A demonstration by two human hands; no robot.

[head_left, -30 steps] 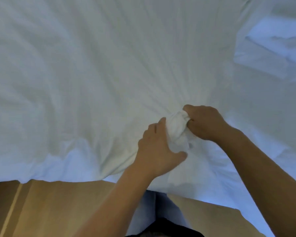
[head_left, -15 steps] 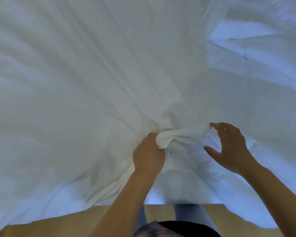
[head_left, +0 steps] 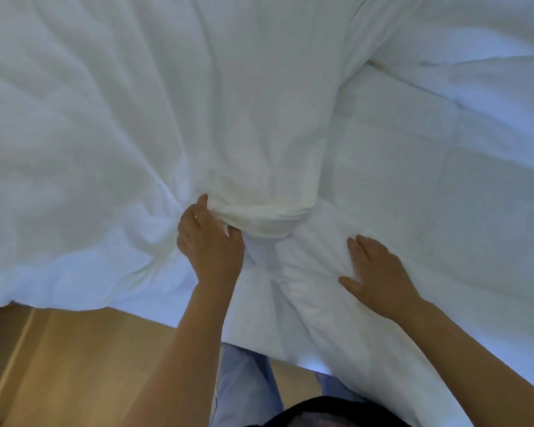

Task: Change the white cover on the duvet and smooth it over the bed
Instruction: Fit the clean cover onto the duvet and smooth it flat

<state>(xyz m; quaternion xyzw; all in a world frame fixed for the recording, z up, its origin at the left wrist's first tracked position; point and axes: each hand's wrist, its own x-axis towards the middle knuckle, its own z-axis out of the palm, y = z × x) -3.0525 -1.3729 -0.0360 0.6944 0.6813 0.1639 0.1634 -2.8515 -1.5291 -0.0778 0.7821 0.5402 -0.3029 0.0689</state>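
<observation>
The white cover [head_left: 167,124] spreads in wrinkles over most of the bed. Near the front edge it is bunched into a thick roll [head_left: 269,221]. My left hand [head_left: 208,245] grips the left end of that roll, fingers curled into the cloth. To the right lies the quilted white duvet [head_left: 429,167], with stitched seams showing. My right hand [head_left: 379,274] lies flat on the duvet just right of the roll, fingers straight and thumb spread.
The bedding hangs over the bed's near edge [head_left: 74,303]. Below it is a wooden floor [head_left: 74,365]. My legs in light blue trousers [head_left: 244,386] stand against the bed at the bottom middle.
My right hand let go of the bunched cloth and moved right, now pressing flat on the duvet. My left hand kept its grip and the roll has stretched wider.
</observation>
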